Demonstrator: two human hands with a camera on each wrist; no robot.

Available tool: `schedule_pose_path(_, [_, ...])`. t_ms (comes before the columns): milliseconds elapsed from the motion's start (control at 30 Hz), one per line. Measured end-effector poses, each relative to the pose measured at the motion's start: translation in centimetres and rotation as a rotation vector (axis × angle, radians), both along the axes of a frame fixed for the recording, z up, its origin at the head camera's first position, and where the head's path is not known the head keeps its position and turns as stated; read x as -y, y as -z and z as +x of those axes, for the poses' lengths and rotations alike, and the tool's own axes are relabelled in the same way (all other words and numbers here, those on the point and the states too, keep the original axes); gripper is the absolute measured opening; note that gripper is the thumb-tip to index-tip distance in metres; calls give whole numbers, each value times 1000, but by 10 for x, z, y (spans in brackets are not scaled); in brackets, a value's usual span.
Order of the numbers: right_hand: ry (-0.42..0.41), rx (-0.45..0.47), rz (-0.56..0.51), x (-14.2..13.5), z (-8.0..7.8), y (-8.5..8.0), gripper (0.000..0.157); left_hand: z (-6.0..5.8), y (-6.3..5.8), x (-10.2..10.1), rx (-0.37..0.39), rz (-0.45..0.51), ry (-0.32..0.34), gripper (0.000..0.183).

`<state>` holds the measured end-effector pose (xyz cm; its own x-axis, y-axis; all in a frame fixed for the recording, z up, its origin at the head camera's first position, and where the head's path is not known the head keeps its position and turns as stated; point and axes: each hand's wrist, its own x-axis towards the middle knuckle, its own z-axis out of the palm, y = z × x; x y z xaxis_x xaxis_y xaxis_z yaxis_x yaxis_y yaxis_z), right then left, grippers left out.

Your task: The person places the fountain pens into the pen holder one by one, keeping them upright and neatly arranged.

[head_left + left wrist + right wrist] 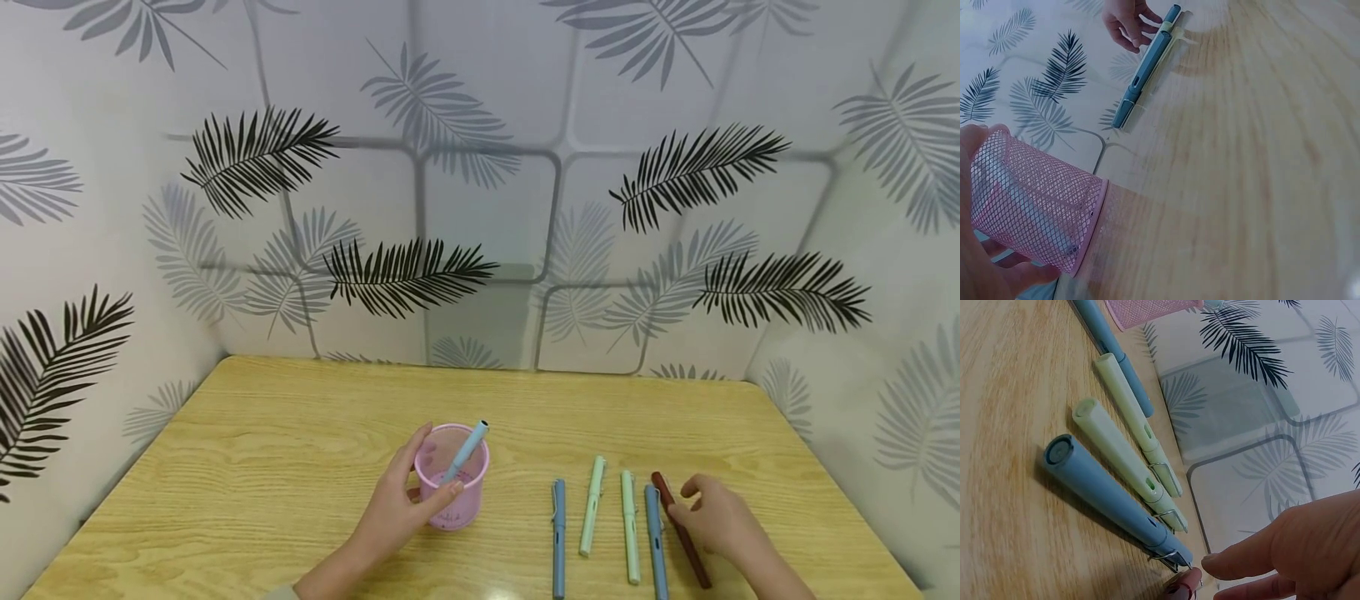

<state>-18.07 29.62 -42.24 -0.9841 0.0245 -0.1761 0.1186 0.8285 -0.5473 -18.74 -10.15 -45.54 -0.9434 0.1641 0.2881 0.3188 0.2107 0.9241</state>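
My left hand (401,500) grips a pink mesh pen cup (453,508) that stands on the table, thumb across the near side and fingers round the far side. One light blue pen (467,450) leans inside it, its end above the rim. On the right, my right hand (716,512) is at the upper part of a dark red pen (688,537), which lies on the table. Its fingers are loosely bent, thumb and forefinger apart, with fingertips right at the pen. In the right wrist view only a small part of the red pen (1180,590) shows at the bottom.
Left of the red pen lie a blue pen (656,542), two pale green pens (631,529) (592,508) and another blue pen (558,542), in a loose row. Behind the wooden table (315,417) rises a leaf-patterned wall covering (480,208), which also runs along both sides.
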Motion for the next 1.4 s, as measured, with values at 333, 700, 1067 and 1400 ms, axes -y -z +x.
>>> schedule_pose_path(333, [-29, 12, 66, 0, -3, 6, 34, 0, 3, -1, 5, 14, 8, 79])
schedule_pose_path(700, [-33, 2, 91, 1, -6, 13, 33, 17, -29, -5, 54, 39, 21, 77])
schedule_pose_path(1067, [-42, -52, 103, 8, -8, 14, 23, 18, -27, -4, 57, 54, 2, 77])
schedule_pose_path(1400, [-4, -81, 91, 7, -9, 12, 18, 18, -30, -5, 43, 48, 16, 77])
